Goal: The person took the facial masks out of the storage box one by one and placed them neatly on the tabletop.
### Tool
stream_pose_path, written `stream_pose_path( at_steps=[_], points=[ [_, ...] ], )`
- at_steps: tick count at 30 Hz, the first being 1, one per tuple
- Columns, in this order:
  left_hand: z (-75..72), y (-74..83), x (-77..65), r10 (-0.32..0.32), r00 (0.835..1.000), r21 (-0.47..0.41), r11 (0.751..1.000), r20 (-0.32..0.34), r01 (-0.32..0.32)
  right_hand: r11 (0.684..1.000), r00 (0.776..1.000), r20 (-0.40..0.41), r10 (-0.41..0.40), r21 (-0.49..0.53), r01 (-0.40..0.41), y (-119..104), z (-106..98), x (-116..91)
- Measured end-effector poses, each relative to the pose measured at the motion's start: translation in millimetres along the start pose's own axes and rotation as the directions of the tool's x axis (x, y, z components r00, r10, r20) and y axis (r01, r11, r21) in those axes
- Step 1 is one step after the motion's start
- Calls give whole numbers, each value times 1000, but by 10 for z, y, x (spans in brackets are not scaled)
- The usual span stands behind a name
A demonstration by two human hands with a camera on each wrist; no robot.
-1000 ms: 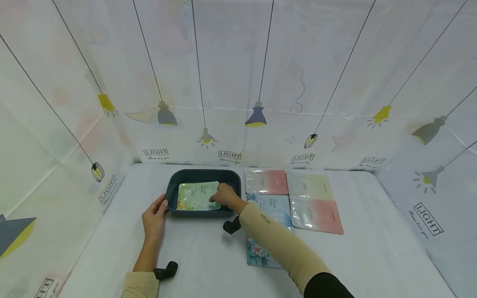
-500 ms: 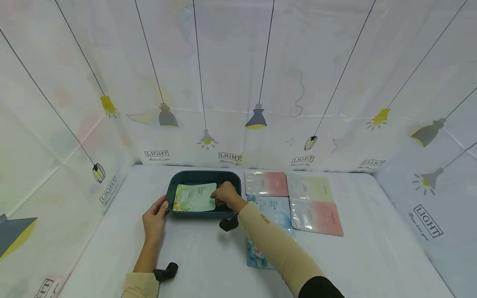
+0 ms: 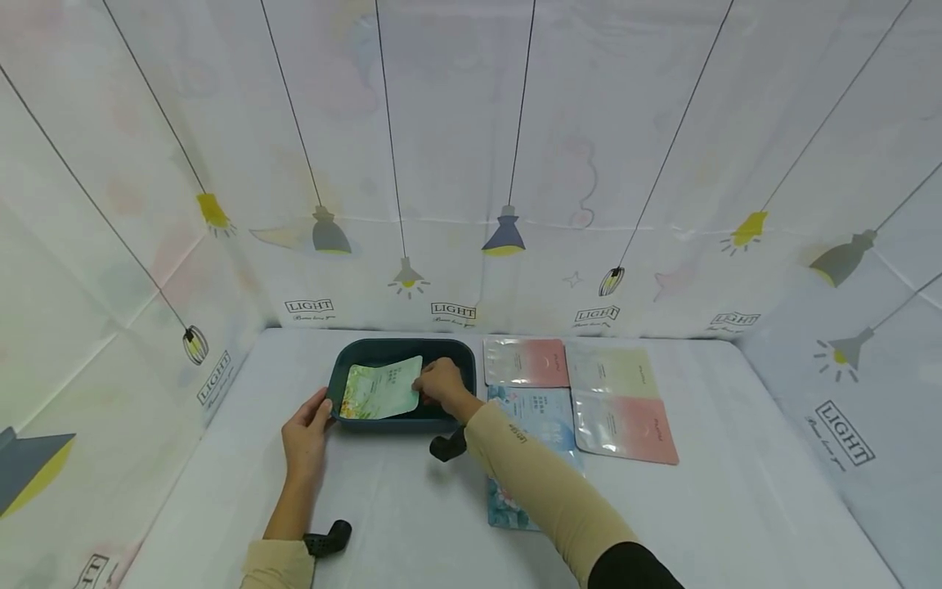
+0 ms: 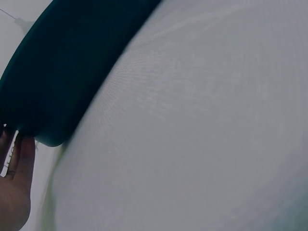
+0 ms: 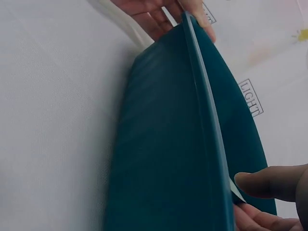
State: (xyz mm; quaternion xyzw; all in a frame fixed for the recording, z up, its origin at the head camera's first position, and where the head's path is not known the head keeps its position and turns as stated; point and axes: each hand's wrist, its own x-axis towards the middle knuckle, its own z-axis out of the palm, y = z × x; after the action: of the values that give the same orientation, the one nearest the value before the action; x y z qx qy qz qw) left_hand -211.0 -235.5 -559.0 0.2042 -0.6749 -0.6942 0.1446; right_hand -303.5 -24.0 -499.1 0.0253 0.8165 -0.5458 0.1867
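A dark green rectangular tray point(image 3: 401, 349) stands at the back of the white table. My left hand point(image 3: 303, 435) holds its left end; the right wrist view shows the thumb point(image 5: 197, 12) over the rim and the fingers outside. Inside the tray is a green sheet mask packet point(image 3: 379, 388) with a leafy print. My right hand point(image 3: 446, 386) pinches its right edge, which is raised and bent. In the right wrist view a pale corner of the packet point(image 5: 236, 191) shows between thumb and fingers; the tray wall point(image 5: 163, 130) hides the rest.
Right of the tray lie a pink packet point(image 3: 526, 362), a pale green packet point(image 3: 614, 370) and another pink packet point(image 3: 625, 427). Blue floral packets point(image 3: 537, 413) lie partly under my right sleeve point(image 3: 552, 483). A printed cloth wall point(image 3: 456, 278) rises behind the table.
The packet inside the tray has shifted left and turned slightly, its right edge rising. My right hand has moved a little left with it. The left hand stays on the tray.
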Motion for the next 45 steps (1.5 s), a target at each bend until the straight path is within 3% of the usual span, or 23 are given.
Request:
stream_pose_path(
  at_steps=[7,14,25,45],
  points=[
    [-10,-7,-27,33,999,-26,999,7,-32,998,1000,12,-25,55,25,14,46,-8],
    [-15,1,-41,39,999,-19,999,23,-38,997,999,-27,-36,66,38,26,54,-13],
    [-31,34,-24,39,999,-8,999,36,-39,987,998,-25,-57,149,60,-35,-59,-54],
    [-27,38,-46,37,999,-8,999,27,-37,980,999,-28,-43,191,48,-96,-217,-99]
  ],
)
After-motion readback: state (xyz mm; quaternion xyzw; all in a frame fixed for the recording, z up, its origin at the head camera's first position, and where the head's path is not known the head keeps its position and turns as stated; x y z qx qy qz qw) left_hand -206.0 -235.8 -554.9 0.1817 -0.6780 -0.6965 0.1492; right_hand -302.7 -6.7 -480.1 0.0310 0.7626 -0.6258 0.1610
